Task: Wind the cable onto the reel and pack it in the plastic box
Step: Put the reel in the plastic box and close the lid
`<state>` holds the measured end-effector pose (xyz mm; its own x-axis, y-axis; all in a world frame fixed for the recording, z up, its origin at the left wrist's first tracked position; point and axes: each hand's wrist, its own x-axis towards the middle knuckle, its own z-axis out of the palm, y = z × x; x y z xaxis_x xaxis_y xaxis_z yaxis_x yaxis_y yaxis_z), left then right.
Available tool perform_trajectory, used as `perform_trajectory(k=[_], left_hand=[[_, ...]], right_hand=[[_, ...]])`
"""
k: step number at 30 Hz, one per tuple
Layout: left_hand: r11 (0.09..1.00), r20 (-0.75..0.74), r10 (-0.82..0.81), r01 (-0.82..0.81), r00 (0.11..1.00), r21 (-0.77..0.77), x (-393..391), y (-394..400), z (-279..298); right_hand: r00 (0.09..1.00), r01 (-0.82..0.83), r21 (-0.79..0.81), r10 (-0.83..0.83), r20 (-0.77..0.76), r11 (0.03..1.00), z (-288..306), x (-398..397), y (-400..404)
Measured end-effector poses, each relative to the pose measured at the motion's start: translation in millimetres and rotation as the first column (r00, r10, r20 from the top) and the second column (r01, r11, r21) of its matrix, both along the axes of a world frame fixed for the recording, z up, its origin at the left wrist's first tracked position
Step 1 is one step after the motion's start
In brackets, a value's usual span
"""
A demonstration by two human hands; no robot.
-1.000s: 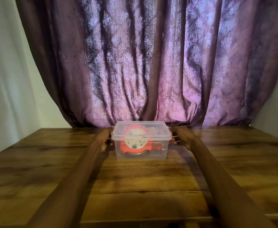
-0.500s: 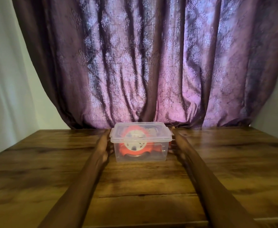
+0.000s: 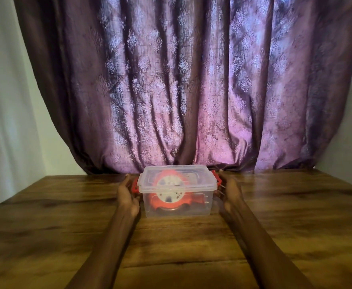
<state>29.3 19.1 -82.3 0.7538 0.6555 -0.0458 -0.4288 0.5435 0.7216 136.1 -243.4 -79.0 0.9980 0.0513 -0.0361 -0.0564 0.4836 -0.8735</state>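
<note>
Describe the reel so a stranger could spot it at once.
On the wooden table, before the purple curtain, a clear lidded box sits between two hands. The reel is inside it: orange with a white round face, the only bright thing there.

Both bare forearms reach straight toward the far side. The left hand (image 3: pixel 127 195) and right hand (image 3: pixel 232 191) face each other, fingers straight.

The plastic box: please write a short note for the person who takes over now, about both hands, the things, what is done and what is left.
Left hand: open, beside the plastic box, near its red latch.
Right hand: open, at the box's other side; contact unclear.
Reel: orange, inside the box, lid on top; the box stands on the wooden table.
Done: reel packed, lid on.
Left: confirm both latches are locked; this cannot be told from the picture.
</note>
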Motion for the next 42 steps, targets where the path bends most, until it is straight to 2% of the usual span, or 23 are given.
perform_trajectory(k=[2, 4, 6, 10, 13, 16, 22, 26, 29, 31, 32, 33, 34, 35, 36, 37, 38, 39, 40, 41, 42], left_hand=[[1.0, 0.052, -0.008, 0.009, 0.999, -0.029, -0.7, -0.9, 4.0], [0.998, 0.118, -0.059, 0.061, 0.991, -0.02, -0.6, -7.3, 5.3], [0.996, 0.153, -0.086, 0.08, 0.985, 0.046, 0.8, -15.8, 1.0], [0.977, 0.112, -0.058, 0.033, 0.992, 0.211, 2.2, -26.7, -6.2], [0.968, 0.027, -0.121, 0.112, 0.992, 0.223, 1.0, -29.8, -6.0], [0.967, -0.012, -0.115, 0.115, 0.993, 0.227, -4.0, -30.2, -5.9], [0.914, -0.041, -0.114, 0.121, 0.993, 0.386, -8.4, -26.3, -3.0], [0.892, -0.059, -0.13, 0.143, 0.99, 0.429, -10.7, -25.9, 0.1], [0.875, -0.049, -0.112, 0.122, 0.992, 0.469, -11.3, -23.8, 0.4], [0.865, -0.025, -0.122, 0.118, 0.992, 0.488, -11.2, -25.6, -0.6], [0.853, -0.013, -0.11, 0.101, 0.994, 0.512, -13.2, -27.0, -2.0], [0.821, -0.014, -0.059, 0.056, 0.998, 0.568, -16.9, -28.3, -3.0], [0.745, -0.041, 0.011, 0.019, 0.999, 0.667, -21.6, -28.0, -4.9], [0.649, -0.069, 0.078, 0.002, 0.995, 0.761, -27.0, -28.4, -7.5], [0.504, -0.084, 0.17, -0.014, 0.982, 0.864, -32.2, -26.2, -11.4], [0.302, -0.044, 0.265, -0.04, 0.963, 0.953, -35.5, -21.6, -14.5], [0.04, 0.048, 0.341, -0.065, 0.939, 0.997, -37.1, -15.0, -18.4], [-0.2, 0.14, 0.361, -0.07, 0.922, 0.977, -38.5, -10.1, -21.2], [-0.351, 0.198, 0.367, -0.061, 0.909, 0.934, -41.6, -6.9, -21.5], [-0.375, 0.202, 0.37, -0.054, 0.907, 0.926, -44.9, -4.0, -20.0], [-0.355, 0.182, 0.385, -0.037, 0.905, 0.934, -48.2, -2.2, -17.3]], right_hand=[[0.999, -0.028, 0.056, 0.027, 0.019, 0.998, 1.9, -6.5, 6.4], [0.992, -0.124, 0.121, 0.12, 0.034, 0.985, 2.8, -13.4, 14.1], [0.971, -0.239, 0.123, 0.233, 0.059, 0.963, 3.0, -22.0, 21.5], [0.951, -0.303, 0.115, 0.293, 0.099, 0.946, -2.2, -26.1, 23.1], [0.946, -0.32, 0.127, 0.309, 0.1, 0.939, -3.5, -24.7, 21.5], [0.951, -0.307, 0.137, 0.297, 0.089, 0.942, -4.9, -22.9, 23.5], [0.975, -0.212, 0.058, 0.208, 0.078, 0.975, -4.3, -22.3, 25.7], [0.98, -0.028, -0.11, 0.049, 0.191, 0.994, 0.6, -16.1, 28.3], [0.975, -0.022, -0.25, 0.076, 0.208, 0.968, -0.4, -12.7, 29.8], [0.969, 0.047, -0.435, 0.064, 0.238, 0.899, 0.2, -14.9, 26.6], [0.946, 0.165, -0.547, 0.026, 0.324, 0.821, -0.1, -16.9, 23.8], [0.894, 0.323, -0.635, -0.006, 0.449, 0.702, -1.7, -19.7, 20.8], [0.812, 0.483, -0.665, -0.008, 0.583, 0.57, -4.4, -23.2, 18.5], [0.721, 0.602, -0.641, 0.021, 0.692, 0.475, -7.3, -27.9, 17.0], [0.657, 0.657, -0.615, 0.069, 0.751, 0.436, -8.9, -32.8, 16.3], [0.628, 0.666, -0.612, 0.122, 0.769, 0.428, -10.5, -35.0, 15.6], [0.625, 0.649, -0.633, 0.18, 0.76, 0.423, -11.2, -34.6, 14.0], [0.625, 0.633, -0.665, 0.245, 0.741, 0.396, -11.2, -32.5, 11.9], [0.621, 0.63, -0.692, 0.307, 0.721, 0.353, -10.6, -30.1, 10.1], [0.613, 0.635, -0.707, 0.354, 0.706, 0.31, -9.9, -26.3, 8.4], [0.609, 0.642, -0.716, 0.384, 0.694, 0.275, -9.5, -22.9, 7.5]])
